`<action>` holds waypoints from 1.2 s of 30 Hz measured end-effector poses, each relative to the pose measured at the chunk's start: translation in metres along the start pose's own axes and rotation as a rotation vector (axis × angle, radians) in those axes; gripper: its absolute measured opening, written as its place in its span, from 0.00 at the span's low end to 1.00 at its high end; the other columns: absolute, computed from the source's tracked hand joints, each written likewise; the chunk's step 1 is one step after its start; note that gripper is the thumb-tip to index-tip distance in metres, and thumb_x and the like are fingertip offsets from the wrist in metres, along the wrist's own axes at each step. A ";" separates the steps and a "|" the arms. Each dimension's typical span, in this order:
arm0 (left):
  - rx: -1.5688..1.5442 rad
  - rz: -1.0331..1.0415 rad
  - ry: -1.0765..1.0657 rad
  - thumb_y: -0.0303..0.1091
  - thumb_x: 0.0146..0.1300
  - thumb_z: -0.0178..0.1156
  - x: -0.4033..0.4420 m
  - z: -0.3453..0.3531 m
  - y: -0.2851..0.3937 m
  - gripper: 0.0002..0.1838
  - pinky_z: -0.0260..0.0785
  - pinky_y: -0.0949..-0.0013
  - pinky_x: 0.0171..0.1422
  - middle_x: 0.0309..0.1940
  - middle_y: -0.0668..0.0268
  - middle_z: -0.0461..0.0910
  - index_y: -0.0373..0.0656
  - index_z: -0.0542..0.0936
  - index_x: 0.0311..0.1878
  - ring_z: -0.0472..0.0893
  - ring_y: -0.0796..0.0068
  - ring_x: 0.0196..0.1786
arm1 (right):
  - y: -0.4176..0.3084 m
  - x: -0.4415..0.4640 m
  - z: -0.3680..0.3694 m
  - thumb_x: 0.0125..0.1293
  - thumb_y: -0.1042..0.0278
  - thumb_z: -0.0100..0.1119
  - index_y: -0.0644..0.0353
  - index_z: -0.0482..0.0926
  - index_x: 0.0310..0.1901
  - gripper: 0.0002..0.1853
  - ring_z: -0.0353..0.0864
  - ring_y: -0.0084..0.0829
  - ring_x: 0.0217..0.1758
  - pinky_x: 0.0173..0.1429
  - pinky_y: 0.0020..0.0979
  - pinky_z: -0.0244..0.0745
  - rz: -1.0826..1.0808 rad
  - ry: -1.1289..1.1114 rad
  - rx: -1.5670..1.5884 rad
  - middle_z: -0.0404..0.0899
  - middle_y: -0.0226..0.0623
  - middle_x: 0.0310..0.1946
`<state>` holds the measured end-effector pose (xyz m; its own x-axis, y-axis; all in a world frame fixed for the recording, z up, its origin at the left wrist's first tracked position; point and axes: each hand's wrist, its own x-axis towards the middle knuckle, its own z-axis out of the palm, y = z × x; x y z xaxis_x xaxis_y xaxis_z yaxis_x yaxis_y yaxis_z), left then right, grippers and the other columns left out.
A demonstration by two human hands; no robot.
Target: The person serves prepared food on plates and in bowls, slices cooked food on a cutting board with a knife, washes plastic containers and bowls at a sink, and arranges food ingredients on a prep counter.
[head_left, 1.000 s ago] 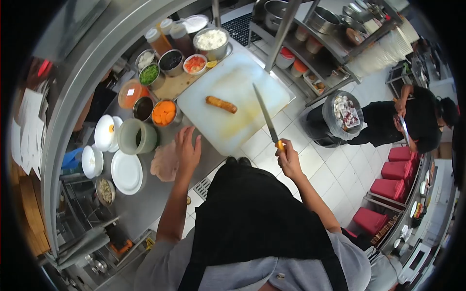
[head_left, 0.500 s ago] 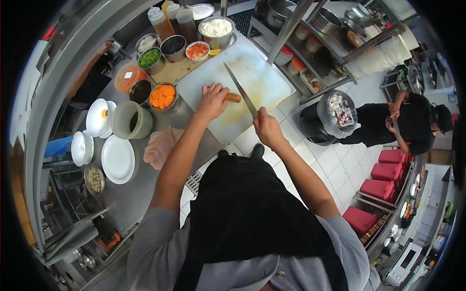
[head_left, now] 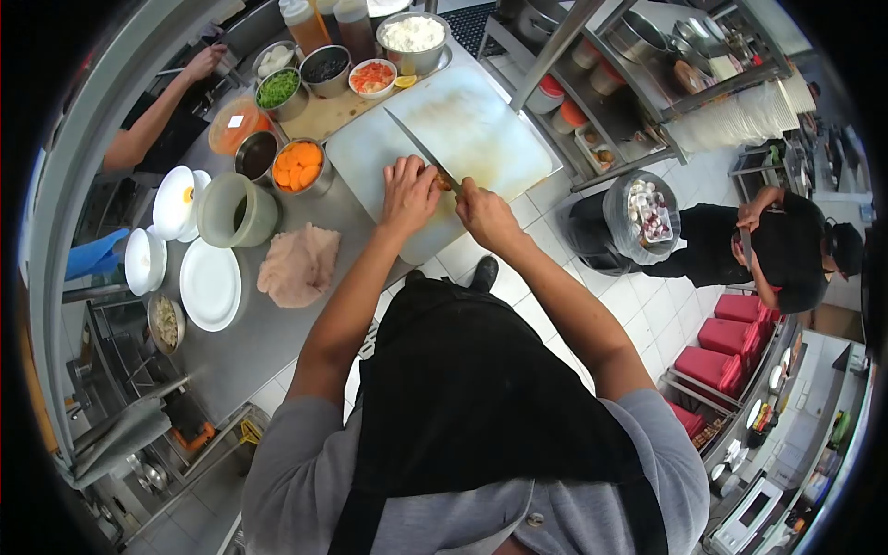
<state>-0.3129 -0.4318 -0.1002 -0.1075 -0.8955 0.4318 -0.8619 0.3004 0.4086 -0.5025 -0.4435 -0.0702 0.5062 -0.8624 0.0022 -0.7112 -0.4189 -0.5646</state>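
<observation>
My right hand [head_left: 488, 215] is wrapped round the handle of a long chef's knife [head_left: 419, 143]. Its blade points up and to the left, and it lies over or against a brown, log-shaped piece of food [head_left: 445, 183]. My left hand [head_left: 408, 194] presses down on that food with curled fingers, close beside the blade. Most of the piece is hidden by the fingers and the knife, so I cannot tell whether the edge has cut in. Under both hands lies a stained white cutting board [head_left: 499, 139].
Left of the board stand sliced carrots [head_left: 298, 166], chopped greens [head_left: 277, 90], a translucent tub [head_left: 238, 211], a pink cloth [head_left: 300, 266] and a white plate [head_left: 211, 285]. A lined bin [head_left: 638, 217] and a co-worker in black [head_left: 782, 245] are at the right. Another person's arm [head_left: 162, 111] reaches in at left.
My right hand has brought the knife leftward, up to the food and my left fingers. Before, the brown piece showed clear of the blade. My view has shifted slightly.
</observation>
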 end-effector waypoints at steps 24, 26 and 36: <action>-0.008 -0.096 0.086 0.29 0.55 0.63 -0.006 0.010 -0.004 0.08 0.59 0.56 0.55 0.43 0.61 0.72 0.42 0.78 0.38 0.71 0.60 0.51 | 0.009 0.000 -0.022 0.71 0.66 0.51 0.65 0.66 0.44 0.11 0.81 0.64 0.31 0.37 0.60 0.75 0.042 -0.187 -0.057 0.80 0.61 0.25; 0.001 -0.087 0.073 0.29 0.55 0.63 -0.001 0.006 -0.004 0.08 0.59 0.56 0.55 0.43 0.61 0.72 0.42 0.78 0.39 0.71 0.60 0.51 | 0.003 0.004 -0.021 0.71 0.66 0.51 0.65 0.66 0.44 0.10 0.81 0.64 0.31 0.37 0.60 0.76 0.027 -0.171 -0.051 0.80 0.61 0.25; -0.028 -0.059 0.098 0.28 0.54 0.63 -0.003 0.011 -0.010 0.07 0.60 0.56 0.53 0.41 0.64 0.72 0.44 0.79 0.37 0.72 0.61 0.49 | 0.010 -0.053 -0.032 0.69 0.66 0.52 0.64 0.65 0.47 0.12 0.81 0.63 0.30 0.35 0.59 0.76 0.122 -0.286 -0.152 0.80 0.59 0.25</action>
<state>-0.3092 -0.4361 -0.1147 -0.0066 -0.8760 0.4823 -0.8509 0.2582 0.4574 -0.5528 -0.4110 -0.0495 0.5142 -0.8031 -0.3010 -0.8284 -0.3741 -0.4170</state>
